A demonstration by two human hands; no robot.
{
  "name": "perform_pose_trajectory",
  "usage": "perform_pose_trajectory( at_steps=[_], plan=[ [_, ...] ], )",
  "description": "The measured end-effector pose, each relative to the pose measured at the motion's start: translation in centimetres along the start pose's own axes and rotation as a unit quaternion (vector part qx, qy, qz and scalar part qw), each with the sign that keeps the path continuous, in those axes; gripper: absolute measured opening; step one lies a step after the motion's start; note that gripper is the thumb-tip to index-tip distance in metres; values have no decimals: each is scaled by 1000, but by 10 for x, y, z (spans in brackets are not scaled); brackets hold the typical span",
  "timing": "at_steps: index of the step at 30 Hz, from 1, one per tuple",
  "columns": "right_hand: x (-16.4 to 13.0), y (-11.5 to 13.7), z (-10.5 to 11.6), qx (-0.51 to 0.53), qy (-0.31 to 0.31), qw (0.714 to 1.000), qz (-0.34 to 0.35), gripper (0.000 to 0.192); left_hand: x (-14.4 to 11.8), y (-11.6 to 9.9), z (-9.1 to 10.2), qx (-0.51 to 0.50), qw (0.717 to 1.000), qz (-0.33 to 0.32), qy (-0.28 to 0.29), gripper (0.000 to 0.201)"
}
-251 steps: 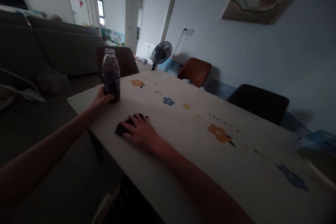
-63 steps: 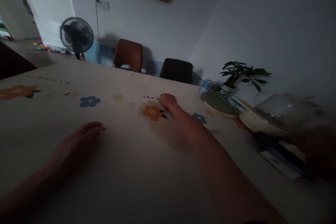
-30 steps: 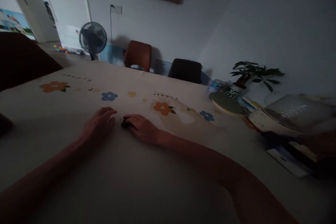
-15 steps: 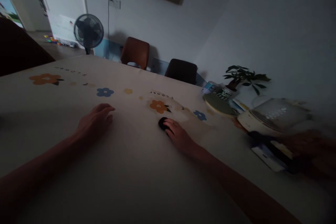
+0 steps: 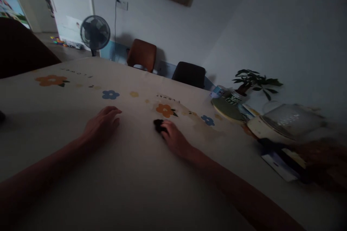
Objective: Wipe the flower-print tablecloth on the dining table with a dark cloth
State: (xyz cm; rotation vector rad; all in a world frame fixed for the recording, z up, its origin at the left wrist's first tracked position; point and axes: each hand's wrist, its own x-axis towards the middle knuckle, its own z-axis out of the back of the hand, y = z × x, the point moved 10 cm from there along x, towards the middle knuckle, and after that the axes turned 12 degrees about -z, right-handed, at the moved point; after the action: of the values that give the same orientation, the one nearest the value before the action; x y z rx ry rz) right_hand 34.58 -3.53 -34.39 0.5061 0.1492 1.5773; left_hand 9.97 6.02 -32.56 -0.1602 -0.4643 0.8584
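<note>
- Our right hand [image 5: 175, 139] lies palm down on the counter [image 5: 141, 187], pressing a small dark cloth [image 5: 159, 125] under the fingers [image 5: 166, 130].
- The fingers curl over the cloth and pin it flat; only its far left edge pokes out past the fingertips, so we cannot tell its full shape or which way its long side runs.
- The cloth sits just below the orange flower [image 5: 165, 109] printed on the counter cover, a little left of a pale damp-looking patch [image 5: 202, 126].
- Our left hand [image 5: 102, 125] rests flat on the counter, fingers loose and grasping nothing, well apart from the cloth and to its left.
- The right hand is the nearer by far: it is on the cloth, while the left has bare cover between it and the cloth.
- From the right wrist the cloth lies forward and to the left, along the line of the forearm.
- At the far right edge of the counter stand a potted plant [image 5: 251, 81], a round green plate [image 5: 227, 110] and a glass-lidded appliance [image 5: 287, 122], with papers [image 5: 276, 160] in front of it.
- Beyond the counter are a brown chair [image 5: 141, 55], a dark chair [image 5: 189, 74] and a standing fan [image 5: 95, 33] by the wall.
- The room is dim, so fine detail on the cloth is lost.
</note>
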Motion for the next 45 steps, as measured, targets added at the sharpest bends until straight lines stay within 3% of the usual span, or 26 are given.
perform_pose_trajectory(
  at_steps=[5,9,13,16,20,24,27,30,34,38,41,45],
  plan=[
    [82,90,-56,-39,81,995,54,50,1,10,2,-4,1000,21,-10,43],
    [110,121,-73,-85,97,989,72,29,1,14,3,0,999,26,-33,41],
    [122,115,-68,-64,61,996,29,22,3,10,5,-2,999,8,-48,38],
    [148,98,-62,-15,49,998,-29,19,4,8,7,-10,999,5,-44,39],
    [199,81,-49,100,26,989,-104,38,4,8,11,-16,999,12,-45,39],
    [231,84,-39,210,1,966,-149,44,4,8,14,-18,998,3,-59,38],
    [226,92,-34,265,-1,950,-167,42,4,9,14,-17,998,7,-60,38],
    [190,92,-26,291,5,939,-183,43,4,10,13,-18,998,10,-57,38],
    [105,60,-6,292,12,930,-224,42,3,7,11,-19,999,7,-48,39],
    [39,-7,25,281,-9,910,-305,37,3,3,7,-20,999,7,-32,40],
    [35,-60,57,278,-70,886,-366,33,2,1,5,-17,1000,10,-18,41],
    [84,-105,100,280,-188,850,-405,31,0,8,2,-6,999,33,-8,42]
  ],
)
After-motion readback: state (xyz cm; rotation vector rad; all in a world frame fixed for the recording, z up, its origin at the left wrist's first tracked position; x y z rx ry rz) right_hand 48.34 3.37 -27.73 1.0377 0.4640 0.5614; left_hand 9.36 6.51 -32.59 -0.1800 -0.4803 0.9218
